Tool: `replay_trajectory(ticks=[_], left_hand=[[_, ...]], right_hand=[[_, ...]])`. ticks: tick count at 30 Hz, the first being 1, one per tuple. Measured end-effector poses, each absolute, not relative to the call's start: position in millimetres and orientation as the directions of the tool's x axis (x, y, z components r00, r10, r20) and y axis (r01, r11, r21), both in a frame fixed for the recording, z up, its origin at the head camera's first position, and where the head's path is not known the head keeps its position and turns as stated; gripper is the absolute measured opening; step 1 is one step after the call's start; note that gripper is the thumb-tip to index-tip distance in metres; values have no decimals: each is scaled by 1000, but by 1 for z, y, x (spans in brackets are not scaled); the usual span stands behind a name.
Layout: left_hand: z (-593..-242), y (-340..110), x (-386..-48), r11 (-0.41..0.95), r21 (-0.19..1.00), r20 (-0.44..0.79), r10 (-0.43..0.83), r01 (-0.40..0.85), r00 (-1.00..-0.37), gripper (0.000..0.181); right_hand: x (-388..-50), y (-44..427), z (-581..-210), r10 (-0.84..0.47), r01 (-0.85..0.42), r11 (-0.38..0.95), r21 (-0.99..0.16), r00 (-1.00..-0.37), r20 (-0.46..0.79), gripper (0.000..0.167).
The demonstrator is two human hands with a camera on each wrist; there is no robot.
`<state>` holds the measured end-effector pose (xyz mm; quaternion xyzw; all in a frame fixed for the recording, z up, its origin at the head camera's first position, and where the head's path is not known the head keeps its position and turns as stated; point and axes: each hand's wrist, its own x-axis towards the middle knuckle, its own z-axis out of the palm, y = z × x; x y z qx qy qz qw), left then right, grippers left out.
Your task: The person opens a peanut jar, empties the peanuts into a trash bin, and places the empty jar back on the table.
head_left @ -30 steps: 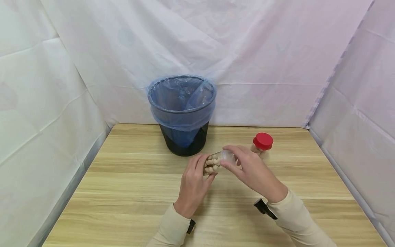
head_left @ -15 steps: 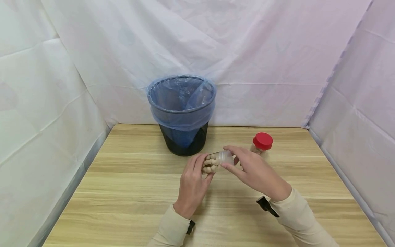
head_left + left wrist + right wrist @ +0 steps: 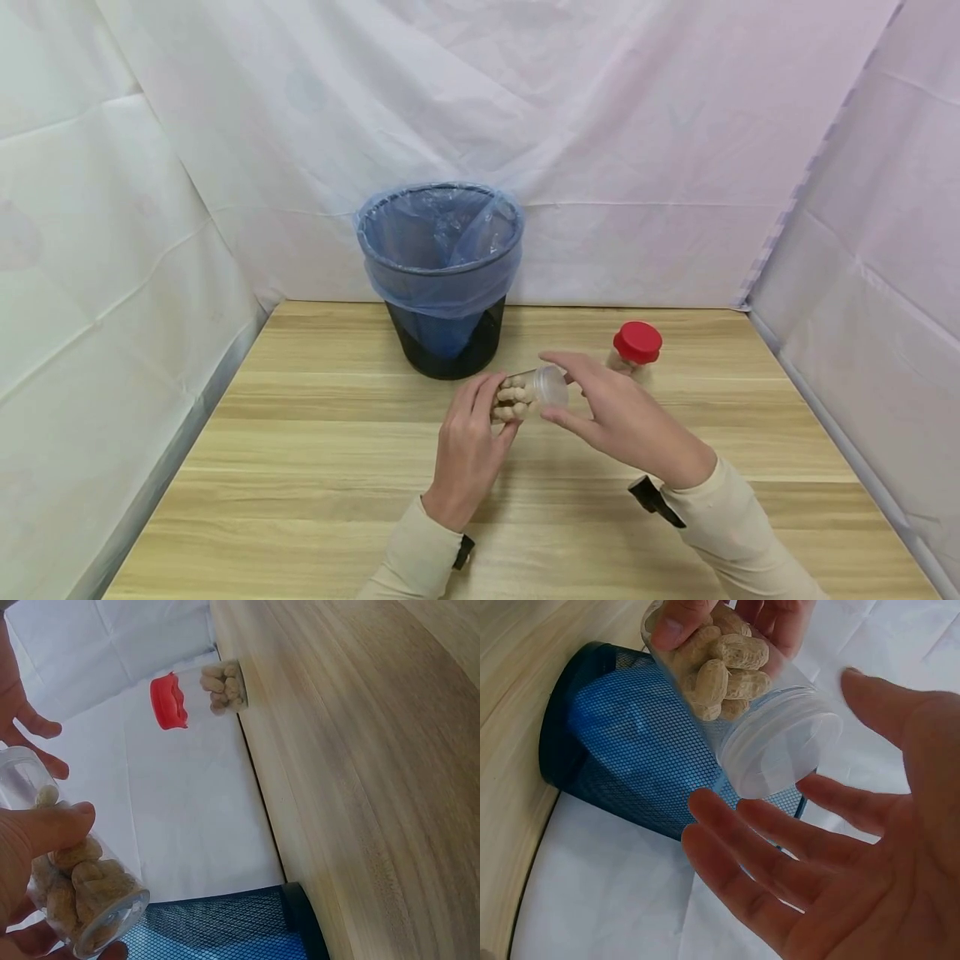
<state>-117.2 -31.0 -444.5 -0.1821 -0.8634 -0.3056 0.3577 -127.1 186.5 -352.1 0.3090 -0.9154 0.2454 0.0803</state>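
A clear jar (image 3: 525, 392) of peanuts lies tilted above the table, its translucent lid end (image 3: 553, 387) toward the right. My left hand (image 3: 468, 446) grips the jar's body, its thumb over the peanuts in the left wrist view. Around the lid end, my right hand (image 3: 622, 421) is spread; in the right wrist view its fingers (image 3: 742, 847) are apart beside the translucent lid (image 3: 784, 742), and the hand does not grip it. The lid is on the jar's mouth.
Behind the hands stands a black mesh bin (image 3: 450, 333) lined with a blue bag (image 3: 442, 287). A second jar of peanuts (image 3: 223, 686) with a red lid (image 3: 637, 342) stands behind the right hand. White sheets (image 3: 637, 167) hang around the wooden table (image 3: 315, 467).
The fingers and thumb of my right hand have spread off the lid, and that hand has shifted slightly right. The jar has moved slightly left in my left hand.
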Motion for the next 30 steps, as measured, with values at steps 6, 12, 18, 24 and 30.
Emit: replay_trajectory(ticks=[6,12,18,24,30], left_hand=[[-445,-32,-117,769,359,732,120,529,-671,62],[-444,-32,-117,772,349,734,127,531,-667,60],[-443,-34,-118,775,350,726,130,526,-675,58],[-442,-35,-119,780,343,733,126,523,-668,56],[-442,-35,-118,781,339,734,128,524,-667,58]], right_hand=[[-129,186,-350,-495,-533,706,-466,-843,213,55],[-129,186,-350,-501,-540,704,-462,-838,217,47],[-129,186,-353,-552,-638,665,-387,-770,321,49],[-130,186,-351,-511,-581,691,-431,-813,279,64],[-131,187,-351,-482,-499,697,-515,-858,179,56]])
